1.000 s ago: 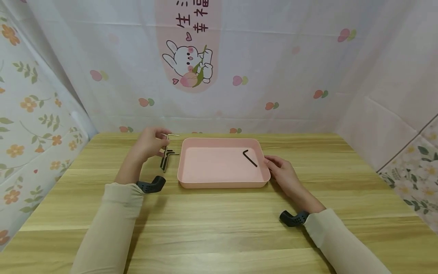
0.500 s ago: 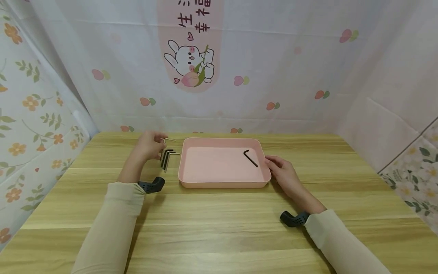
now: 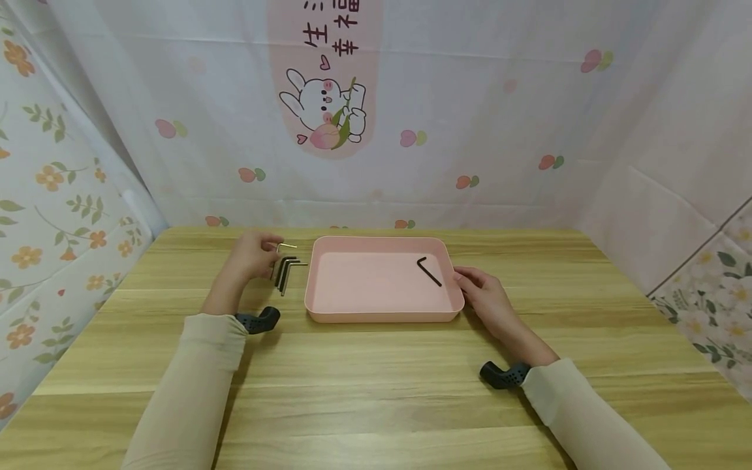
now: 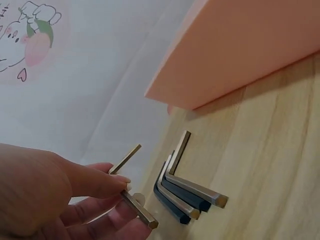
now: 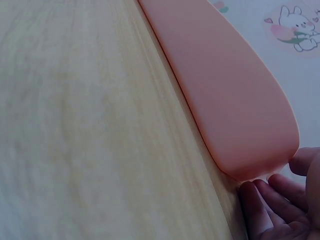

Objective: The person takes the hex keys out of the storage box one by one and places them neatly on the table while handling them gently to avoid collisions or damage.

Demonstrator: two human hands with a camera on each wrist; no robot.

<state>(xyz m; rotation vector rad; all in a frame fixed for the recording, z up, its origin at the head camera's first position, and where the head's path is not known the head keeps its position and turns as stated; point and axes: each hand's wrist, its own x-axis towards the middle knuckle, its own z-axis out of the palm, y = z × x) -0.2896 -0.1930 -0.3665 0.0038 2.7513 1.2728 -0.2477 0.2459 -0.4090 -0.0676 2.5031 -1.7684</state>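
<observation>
My left hand pinches a brass-coloured hex key between thumb and fingers, its short arm pointing toward the tray side. Just right of that hand, several hex keys lie nested on the table, among them a brass-coloured hex key and a black hex key. A shallow pink tray stands to their right, with one black hex key lying in its right part. At the tray's right end my right hand holds the edge, thumb at the rim and fingers against the outer wall.
The wooden table carries all of this. A printed white curtain hangs behind its far edge, and a flowered cloth hangs along the left. A dark wrist mount sits on the left wrist, another wrist mount on the right.
My left hand has moved down and slightly left in the head view, taking the pinched hex key from over the nested keys to their left. My right hand and the tray stay put.
</observation>
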